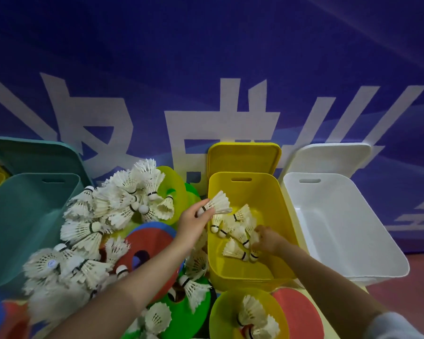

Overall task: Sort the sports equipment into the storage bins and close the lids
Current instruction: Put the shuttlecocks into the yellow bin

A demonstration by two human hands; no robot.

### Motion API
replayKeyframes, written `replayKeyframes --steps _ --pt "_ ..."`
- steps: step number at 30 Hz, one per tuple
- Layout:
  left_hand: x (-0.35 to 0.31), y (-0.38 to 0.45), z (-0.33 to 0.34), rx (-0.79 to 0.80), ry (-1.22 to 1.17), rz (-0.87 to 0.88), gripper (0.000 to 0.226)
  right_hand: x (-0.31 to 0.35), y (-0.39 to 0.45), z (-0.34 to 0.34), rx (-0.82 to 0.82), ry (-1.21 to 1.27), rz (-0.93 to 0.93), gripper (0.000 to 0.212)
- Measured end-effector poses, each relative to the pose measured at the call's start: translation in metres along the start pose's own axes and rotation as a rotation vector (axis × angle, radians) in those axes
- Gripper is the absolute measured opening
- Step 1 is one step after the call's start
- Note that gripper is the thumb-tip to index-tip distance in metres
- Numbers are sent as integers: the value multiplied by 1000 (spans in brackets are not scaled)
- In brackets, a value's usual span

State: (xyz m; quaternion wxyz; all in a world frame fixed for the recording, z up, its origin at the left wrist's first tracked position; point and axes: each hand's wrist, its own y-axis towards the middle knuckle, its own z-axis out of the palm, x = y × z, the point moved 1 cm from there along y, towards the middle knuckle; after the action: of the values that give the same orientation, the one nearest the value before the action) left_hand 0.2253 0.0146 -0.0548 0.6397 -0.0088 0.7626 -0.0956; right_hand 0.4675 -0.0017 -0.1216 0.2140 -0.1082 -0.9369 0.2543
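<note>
— Holding this shuttlecock by its cork end lets us carry it over the rim without crushing the feathers, right?

— Yes. Our left hand pinches it near the base, thumb and fingers narrowed round the cork, skirt pointing toward two o'clock, just above the near-left wall of the yellow bin.

— And our right hand?

— It is down inside that bin at about three o'clock from the left one, fingers curled among the shuttlecocks in the bin. It looks to be gripping or releasing a few, but the blur stops us telling which, so we cannot say how firmly it holds.

— Why do the bins stand like that?

— We judge they are lined up with lids off and propped behind so both hands can drop things in freely. The yellow lid leans at twelve o'clock from its bin; the white bin sits just beside it at three o'clock, nothing visible in it, and the teal bin is at nine o'clock.

— How far along are we?

— Early, we think. The loose pile of shuttlecocks at ten o'clock is large, and it lies over the flat disc cones, which have not been sorted yet.
</note>
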Motion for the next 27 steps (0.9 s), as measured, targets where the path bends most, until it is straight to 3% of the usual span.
replayKeyframes --steps 6,9,12,14,18,21,24,27 --pt "6 4 5 -79 -65 14 29 -5 31 20 83 -154 -40 66" --pt "11 3 5 -97 -82 10 28 -5 37 25 44 -282 -104 55" --pt "13 5 7 -114 -78 -32 32 -2 36 17 -29 -353 -153 64" --pt "11 8 12 -108 -68 -66 35 4 27 -1 -116 -254 -206 67" --pt "-6 13 27 -50 -28 -35 38 8 0 -53 -474 -127 -423 48" --pt "-8 17 39 -19 49 -33 38 -9 -13 -73 -709 -23 -307 44" --pt "-3 17 53 31 111 -55 37 -25 -19 -70 -655 152 -103 45" --pt "6 18 67 61 195 -55 35 -37 -21 -60 -578 192 -165 46"
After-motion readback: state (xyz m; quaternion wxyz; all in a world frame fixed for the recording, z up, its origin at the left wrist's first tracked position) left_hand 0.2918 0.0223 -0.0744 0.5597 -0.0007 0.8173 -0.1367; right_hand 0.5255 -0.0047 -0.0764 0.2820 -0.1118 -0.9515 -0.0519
